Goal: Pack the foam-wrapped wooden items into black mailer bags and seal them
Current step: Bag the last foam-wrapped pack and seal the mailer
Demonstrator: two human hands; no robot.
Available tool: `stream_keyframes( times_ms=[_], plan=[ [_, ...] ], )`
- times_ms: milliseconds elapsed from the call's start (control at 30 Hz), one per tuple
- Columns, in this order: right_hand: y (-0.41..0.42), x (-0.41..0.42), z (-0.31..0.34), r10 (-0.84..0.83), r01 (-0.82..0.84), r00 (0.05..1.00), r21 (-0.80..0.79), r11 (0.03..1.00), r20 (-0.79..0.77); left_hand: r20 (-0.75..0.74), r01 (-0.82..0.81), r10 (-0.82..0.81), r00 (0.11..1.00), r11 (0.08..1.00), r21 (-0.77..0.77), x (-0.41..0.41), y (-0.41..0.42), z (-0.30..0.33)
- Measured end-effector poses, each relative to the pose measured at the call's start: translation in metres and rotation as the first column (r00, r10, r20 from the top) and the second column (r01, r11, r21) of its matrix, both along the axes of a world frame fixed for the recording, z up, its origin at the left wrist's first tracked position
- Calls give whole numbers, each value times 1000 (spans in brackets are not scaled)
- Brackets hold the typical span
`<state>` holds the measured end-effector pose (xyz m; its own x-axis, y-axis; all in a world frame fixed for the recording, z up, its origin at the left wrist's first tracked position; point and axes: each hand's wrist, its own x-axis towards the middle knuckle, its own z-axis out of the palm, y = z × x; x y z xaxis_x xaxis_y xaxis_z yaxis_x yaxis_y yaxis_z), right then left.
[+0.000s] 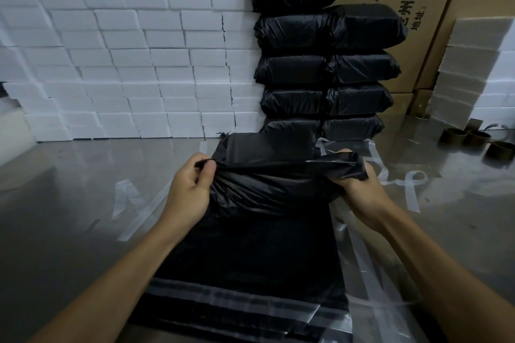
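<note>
A filled black mailer bag (267, 170) lies on the steel table in front of me, its open end bunched up. My left hand (189, 189) pinches the bag's left corner between thumb and fingers. My right hand (359, 184) grips the right corner of the same flap. Under it lies a pile of flat empty mailer bags (245, 264) with pale adhesive strips at the near end. What is inside the bag is hidden.
A wall of white foam-wrapped blocks (125, 64) stands at the back left. Sealed black bags (326, 69) are stacked beside it. Cardboard boxes (434, 8) rise behind. More foam blocks (473, 69) and empty tape cores (476, 139) sit right. Peeled clear strips (133, 203) litter the table.
</note>
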<state>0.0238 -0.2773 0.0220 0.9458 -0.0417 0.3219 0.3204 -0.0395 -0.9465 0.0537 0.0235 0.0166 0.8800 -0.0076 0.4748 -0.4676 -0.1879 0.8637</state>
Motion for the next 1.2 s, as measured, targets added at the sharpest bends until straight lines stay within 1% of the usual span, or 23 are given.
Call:
stream_keyframes(
  times_ms=[67, 133, 200, 267, 333, 400, 500, 567, 633, 700, 767, 867, 1000, 1100, 1200],
  plan=[
    [2, -1, 1, 56, -56, 998, 35, 998, -2, 17, -17, 17, 1000, 1000, -14, 0, 3, 1],
    [6, 0, 3, 62, -62, 998, 49, 997, 2, 4, -19, 19, 1000, 999, -46, -1, 4, 0],
    [11, 1, 4, 15, -14, 1000, 110, 994, -9, -17, -29, 28, 999, 997, -72, 0, 3, 0],
    [14, 3, 4, -43, 59, 996, 221, 973, -76, -47, -76, 71, 996, 993, -92, 2, 1, -3],
    [15, 4, 6, -63, 99, 989, 293, 951, -131, -79, -108, 100, 992, 988, -111, 4, 2, -5],
    [14, 3, 8, -73, 117, 986, 309, 944, -151, -109, -52, 39, 993, 991, -125, 4, 4, -6],
    [13, 3, 9, -129, 175, 978, 308, 935, -163, -121, 94, -117, 986, 978, -184, 3, 6, -6],
    [12, 5, 7, -170, 224, 967, 317, 922, -191, -134, 88, -115, 984, 977, -195, 4, 3, -7],
    [13, 5, 5, -199, 265, 954, 326, 908, -223, -139, 8, -34, 990, 982, -187, 4, 0, -6],
    [14, 6, 2, -233, 302, 942, 306, 903, -241, -121, -65, 46, 992, 986, -152, 7, -1, -8],
    [15, 7, -1, -281, 345, 926, 266, 900, -252, -120, -101, 88, 989, 989, -111, 9, -2, -11],
    [15, 9, -8, -360, 413, 893, 175, 894, -269, -189, -148, 124, 974, 982, -117, 14, -3, -16],
    [19, 14, -19, -399, 455, 863, 134, 880, -311, -271, -192, 149, 951, 971, -140, 16, -9, -18],
    [17, 17, -21, -440, 457, 843, -17, 889, -311, -339, -221, 160, 927, 964, -150, 17, -11, -22],
    [13, 16, -20, -501, 447, 822, -237, 862, -270, -324, -232, 187, 927, 967, -105, 15, -16, -26]
  ],
)
